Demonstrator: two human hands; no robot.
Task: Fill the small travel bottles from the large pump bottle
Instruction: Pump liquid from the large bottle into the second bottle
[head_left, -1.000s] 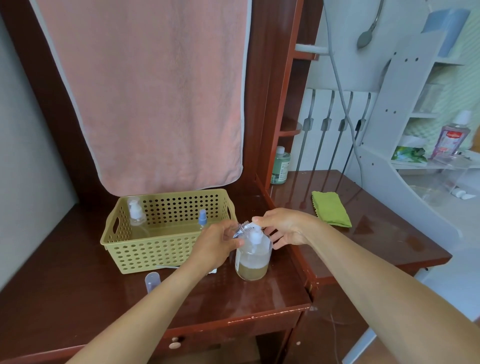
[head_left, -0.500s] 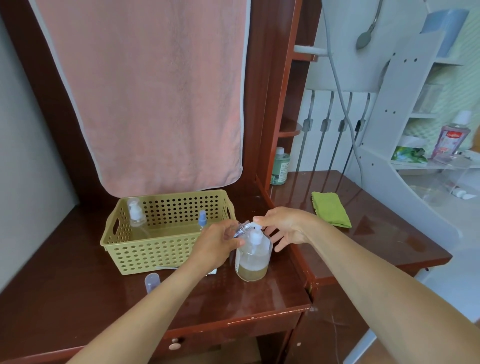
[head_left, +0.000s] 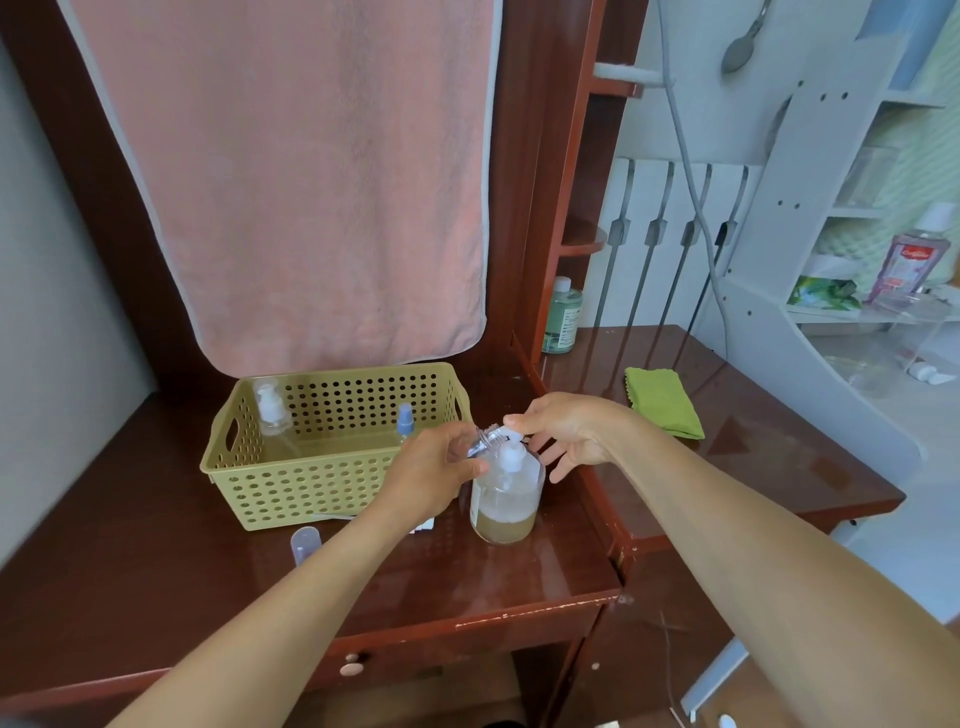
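Brown surface (head_left: 156, 571), filling step: left grip (head_left: 431, 478) curls round travel bottle (head_left: 485, 440), mouth at spout; right grip (head_left: 571, 431) spread, thumb atop large pump bottle (head_left: 504, 499) beneath. Next, likely: press down.

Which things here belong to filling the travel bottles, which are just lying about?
In use: small clear plastic bottle, left hand; large clear pump bottle, right hand; yellow perforated basket holding small pump bottle, blue spray bottle.
Lying about: folded green cloth; pink towel; green shelf bottle.
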